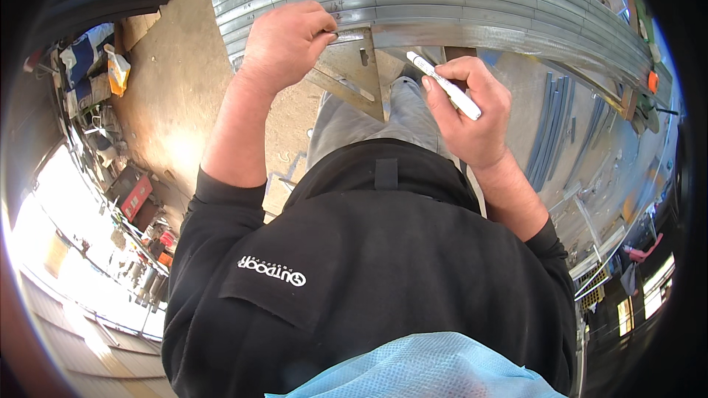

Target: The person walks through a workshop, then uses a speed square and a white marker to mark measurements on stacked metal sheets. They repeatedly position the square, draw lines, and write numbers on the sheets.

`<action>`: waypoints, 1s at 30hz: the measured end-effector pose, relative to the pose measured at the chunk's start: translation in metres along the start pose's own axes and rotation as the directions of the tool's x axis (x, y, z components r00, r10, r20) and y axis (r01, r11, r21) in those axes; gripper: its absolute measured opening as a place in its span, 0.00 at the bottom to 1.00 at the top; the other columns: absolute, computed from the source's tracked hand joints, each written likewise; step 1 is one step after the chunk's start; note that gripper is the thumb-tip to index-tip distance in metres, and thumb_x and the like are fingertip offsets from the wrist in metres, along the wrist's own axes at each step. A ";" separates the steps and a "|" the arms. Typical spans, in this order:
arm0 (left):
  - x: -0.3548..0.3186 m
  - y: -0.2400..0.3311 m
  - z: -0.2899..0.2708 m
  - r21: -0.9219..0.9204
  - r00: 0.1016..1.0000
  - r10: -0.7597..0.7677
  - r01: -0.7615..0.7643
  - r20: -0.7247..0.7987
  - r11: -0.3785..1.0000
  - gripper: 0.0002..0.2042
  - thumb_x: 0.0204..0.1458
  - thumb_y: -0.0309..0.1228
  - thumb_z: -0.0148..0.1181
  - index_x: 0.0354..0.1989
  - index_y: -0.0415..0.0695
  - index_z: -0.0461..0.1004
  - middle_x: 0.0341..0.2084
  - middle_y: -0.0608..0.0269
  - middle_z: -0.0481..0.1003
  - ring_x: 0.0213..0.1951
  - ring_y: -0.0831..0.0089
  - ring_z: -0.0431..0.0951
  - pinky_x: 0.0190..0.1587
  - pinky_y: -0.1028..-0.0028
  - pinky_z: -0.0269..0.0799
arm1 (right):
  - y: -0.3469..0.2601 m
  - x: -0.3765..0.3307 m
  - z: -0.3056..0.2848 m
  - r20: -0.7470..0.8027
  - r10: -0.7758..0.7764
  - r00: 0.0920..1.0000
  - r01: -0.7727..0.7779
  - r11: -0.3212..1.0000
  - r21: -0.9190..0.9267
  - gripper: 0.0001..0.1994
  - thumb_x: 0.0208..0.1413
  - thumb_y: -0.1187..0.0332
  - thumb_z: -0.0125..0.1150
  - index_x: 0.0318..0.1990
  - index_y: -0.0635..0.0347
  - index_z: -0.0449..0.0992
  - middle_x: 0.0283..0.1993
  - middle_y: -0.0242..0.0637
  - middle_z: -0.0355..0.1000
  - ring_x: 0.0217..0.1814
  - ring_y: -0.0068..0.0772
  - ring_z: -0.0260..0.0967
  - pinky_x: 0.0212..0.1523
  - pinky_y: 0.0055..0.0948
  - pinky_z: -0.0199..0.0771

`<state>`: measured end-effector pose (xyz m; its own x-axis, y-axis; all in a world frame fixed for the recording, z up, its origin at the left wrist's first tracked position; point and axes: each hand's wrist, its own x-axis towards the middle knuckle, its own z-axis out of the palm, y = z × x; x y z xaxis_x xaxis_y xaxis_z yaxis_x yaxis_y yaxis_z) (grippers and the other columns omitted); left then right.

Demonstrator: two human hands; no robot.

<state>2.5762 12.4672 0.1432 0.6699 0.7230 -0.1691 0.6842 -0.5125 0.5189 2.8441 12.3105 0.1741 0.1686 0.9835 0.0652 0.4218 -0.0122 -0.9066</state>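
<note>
Step in hand looks like layout marking on the stacked metal channel strips (442, 0).

Left hand (284, 44) is closed on the upper edge of a triangular metal square (354, 74), fingers curled over it, pinning it against the near strip. The square's body hangs just below and to the right of that hand.

Right hand (472, 107) is clamped round a white marker pen (445, 85), tip pointing up-left toward the strip edge. The tip looks just short of the metal, though contact cannot be told for sure.

The strips lie directly beyond both hands, several side by side, some already carrying handwritten marks.

Judgement: the square is seated and the line is not yet drawn. Next move calls for holding the square dead steady against the strip edge and bringing the pen tip to the square's edge. Any slip of the square would skew the mark.
</note>
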 end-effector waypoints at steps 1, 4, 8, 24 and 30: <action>0.001 -0.002 0.001 -0.011 1.000 0.009 -0.009 0.010 1.000 0.06 0.60 0.31 0.74 0.41 0.45 0.86 0.38 0.64 0.85 0.41 0.58 0.86 0.45 0.61 0.81 | -0.001 0.001 0.004 -0.021 0.019 1.000 -0.019 1.000 -0.011 0.08 0.60 0.78 0.77 0.41 0.60 0.80 0.32 0.35 0.80 0.30 0.32 0.79 0.32 0.32 0.78; 0.006 -0.009 0.001 -0.037 0.998 0.048 -0.047 0.040 0.998 0.05 0.60 0.31 0.74 0.41 0.45 0.86 0.37 0.64 0.85 0.41 0.58 0.86 0.44 0.61 0.81 | -0.005 0.001 0.018 -0.040 0.031 0.999 -0.030 0.999 0.032 0.08 0.60 0.78 0.76 0.42 0.60 0.80 0.32 0.35 0.80 0.30 0.32 0.79 0.32 0.31 0.78; 0.012 -0.016 0.001 -0.080 0.992 0.104 -0.099 0.068 0.992 0.05 0.60 0.30 0.74 0.41 0.45 0.86 0.37 0.64 0.85 0.40 0.59 0.86 0.43 0.62 0.81 | -0.007 0.001 0.033 -0.078 0.042 0.996 -0.041 0.999 0.011 0.08 0.61 0.78 0.76 0.42 0.61 0.80 0.34 0.36 0.80 0.30 0.32 0.78 0.32 0.31 0.77; 0.023 -0.023 0.000 -0.158 0.977 0.144 -0.120 0.156 0.980 0.05 0.59 0.28 0.74 0.40 0.43 0.85 0.35 0.61 0.83 0.38 0.60 0.86 0.40 0.64 0.80 | -0.009 0.005 0.052 -0.101 0.070 0.992 -0.078 0.994 -0.077 0.10 0.58 0.76 0.77 0.45 0.59 0.82 0.38 0.38 0.81 0.33 0.40 0.80 0.34 0.34 0.79; 0.023 -0.022 0.001 -0.181 0.979 0.146 -0.119 0.145 0.976 0.05 0.59 0.27 0.74 0.40 0.42 0.85 0.35 0.61 0.83 0.38 0.60 0.86 0.41 0.64 0.81 | -0.009 0.004 0.053 -0.083 0.048 0.995 -0.059 0.990 -0.127 0.10 0.58 0.75 0.77 0.45 0.57 0.83 0.38 0.36 0.81 0.33 0.40 0.80 0.34 0.35 0.78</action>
<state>2.5770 12.4946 0.1270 0.7971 0.5658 -0.2110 0.5362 -0.5025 0.6782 2.7943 12.3245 0.1602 0.2618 0.9635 0.0554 0.5212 -0.0928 -0.8484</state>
